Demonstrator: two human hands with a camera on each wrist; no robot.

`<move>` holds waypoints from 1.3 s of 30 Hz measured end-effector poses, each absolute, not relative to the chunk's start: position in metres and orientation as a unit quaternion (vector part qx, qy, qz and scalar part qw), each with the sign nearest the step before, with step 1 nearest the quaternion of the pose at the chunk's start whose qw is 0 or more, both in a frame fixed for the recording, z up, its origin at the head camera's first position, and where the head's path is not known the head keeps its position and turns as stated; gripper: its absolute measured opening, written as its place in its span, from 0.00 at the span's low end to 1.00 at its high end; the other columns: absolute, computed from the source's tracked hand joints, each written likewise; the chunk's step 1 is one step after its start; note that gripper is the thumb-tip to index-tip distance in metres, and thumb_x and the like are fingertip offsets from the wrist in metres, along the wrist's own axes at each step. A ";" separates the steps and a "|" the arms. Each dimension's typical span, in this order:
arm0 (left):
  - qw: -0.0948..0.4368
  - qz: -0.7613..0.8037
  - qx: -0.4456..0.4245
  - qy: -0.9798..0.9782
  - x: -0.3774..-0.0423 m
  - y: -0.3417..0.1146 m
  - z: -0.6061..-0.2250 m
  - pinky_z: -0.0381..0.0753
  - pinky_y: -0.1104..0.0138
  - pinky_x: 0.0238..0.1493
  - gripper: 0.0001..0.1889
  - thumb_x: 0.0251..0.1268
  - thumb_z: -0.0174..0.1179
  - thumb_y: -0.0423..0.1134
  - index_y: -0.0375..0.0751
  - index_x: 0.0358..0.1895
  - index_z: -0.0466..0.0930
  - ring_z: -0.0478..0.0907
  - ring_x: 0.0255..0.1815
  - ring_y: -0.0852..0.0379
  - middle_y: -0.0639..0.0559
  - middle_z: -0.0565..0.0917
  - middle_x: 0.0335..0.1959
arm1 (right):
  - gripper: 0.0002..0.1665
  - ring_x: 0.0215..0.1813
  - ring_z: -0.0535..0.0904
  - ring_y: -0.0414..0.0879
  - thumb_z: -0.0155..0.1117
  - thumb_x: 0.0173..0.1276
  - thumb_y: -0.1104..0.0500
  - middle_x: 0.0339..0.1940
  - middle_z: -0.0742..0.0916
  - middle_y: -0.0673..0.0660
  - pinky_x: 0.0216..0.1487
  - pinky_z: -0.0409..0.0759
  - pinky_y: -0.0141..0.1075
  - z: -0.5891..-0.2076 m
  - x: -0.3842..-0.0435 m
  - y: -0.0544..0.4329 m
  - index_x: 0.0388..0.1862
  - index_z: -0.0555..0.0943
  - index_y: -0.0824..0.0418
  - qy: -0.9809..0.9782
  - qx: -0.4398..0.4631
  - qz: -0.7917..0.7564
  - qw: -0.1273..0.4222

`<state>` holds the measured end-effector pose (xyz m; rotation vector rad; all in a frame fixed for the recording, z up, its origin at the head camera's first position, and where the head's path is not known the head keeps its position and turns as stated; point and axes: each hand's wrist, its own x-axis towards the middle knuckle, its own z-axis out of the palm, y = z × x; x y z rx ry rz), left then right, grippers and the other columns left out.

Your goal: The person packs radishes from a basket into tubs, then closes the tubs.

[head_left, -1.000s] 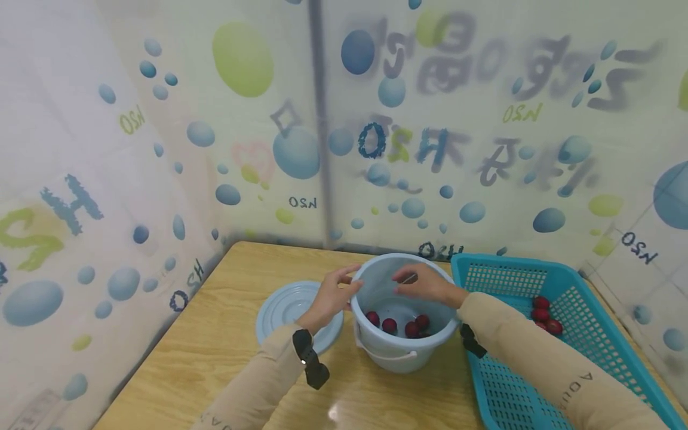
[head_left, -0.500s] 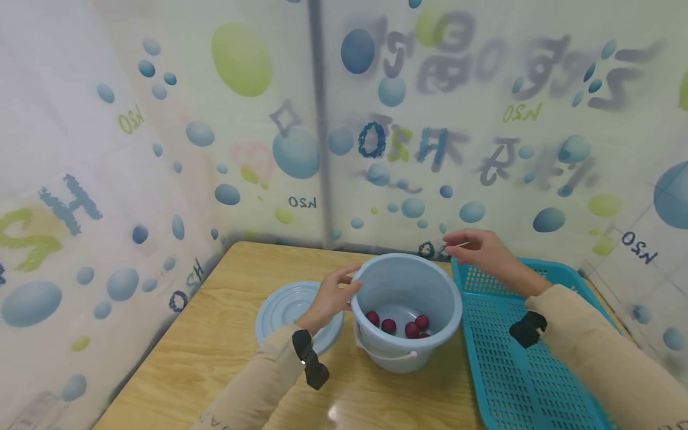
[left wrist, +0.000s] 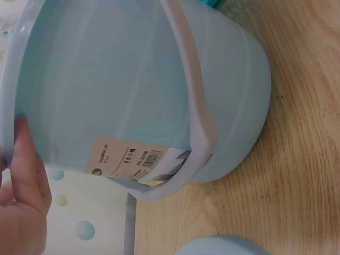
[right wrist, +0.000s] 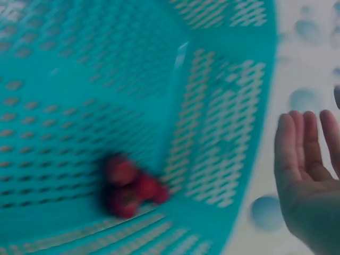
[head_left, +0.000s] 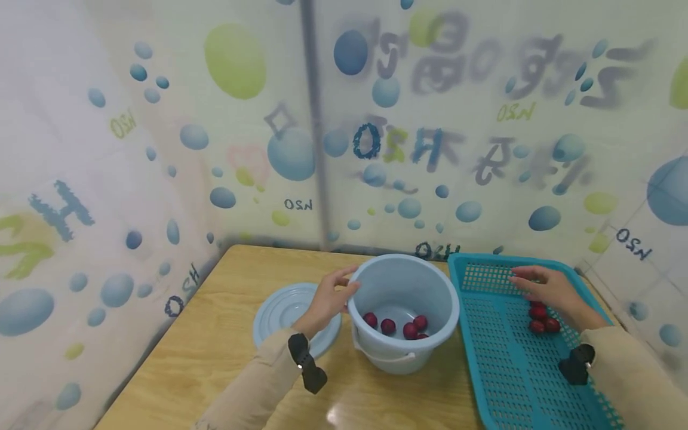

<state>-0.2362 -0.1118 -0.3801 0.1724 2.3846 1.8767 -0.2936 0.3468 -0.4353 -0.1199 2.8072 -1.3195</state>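
My left hand holds the rim of a pale blue bucket, thumb on one side and fingers on the outer wall; the left wrist view shows these fingers under the lip. Several dark red round fruits, plum-like, lie on the bucket's floor, one of them a fruit near the middle. Over the far right part of a turquoise basket is my right hand, fingers extended and apart, with nothing visible between them. Just below it several red fruits cluster in the basket; in the right wrist view they are blurred.
A pale blue lid lies flat on the wooden table, left of the bucket and partly behind my left wrist. The bucket's handle hangs down in front. A patterned curtain stands behind the table.
My right hand has gone from inside the bucket, up over its right rim, then right and down above the basket's fruits. My left hand keeps its hold; the fruits in the bucket look unchanged.
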 end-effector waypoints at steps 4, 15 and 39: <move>0.051 0.617 0.051 0.783 -0.235 -0.112 -0.380 0.81 0.64 0.25 0.23 0.62 0.54 0.36 0.41 0.61 0.66 0.76 0.39 0.44 0.38 0.72 0.45 | 0.45 0.54 0.69 0.61 0.50 0.57 0.33 0.58 0.69 0.68 0.42 0.78 0.43 -0.491 -0.306 0.382 0.63 0.61 0.62 0.912 0.000 -0.407 0.043; 0.056 0.617 0.044 0.783 -0.236 -0.111 -0.379 0.81 0.64 0.25 0.23 0.61 0.54 0.37 0.43 0.61 0.67 0.77 0.39 0.45 0.39 0.73 0.44 | 0.49 0.51 0.69 0.66 0.50 0.58 0.33 0.55 0.66 0.77 0.41 0.77 0.47 -0.517 -0.280 0.393 0.59 0.61 0.75 0.926 0.052 -0.371 0.050; 0.058 0.611 0.034 0.789 -0.236 -0.110 -0.377 0.80 0.64 0.24 0.22 0.61 0.54 0.36 0.44 0.60 0.68 0.76 0.37 0.49 0.41 0.72 0.42 | 0.28 0.47 0.67 0.69 0.58 0.60 0.60 0.49 0.68 0.80 0.29 0.77 0.39 -0.458 -0.235 0.346 0.52 0.65 0.79 0.931 0.054 -0.355 0.070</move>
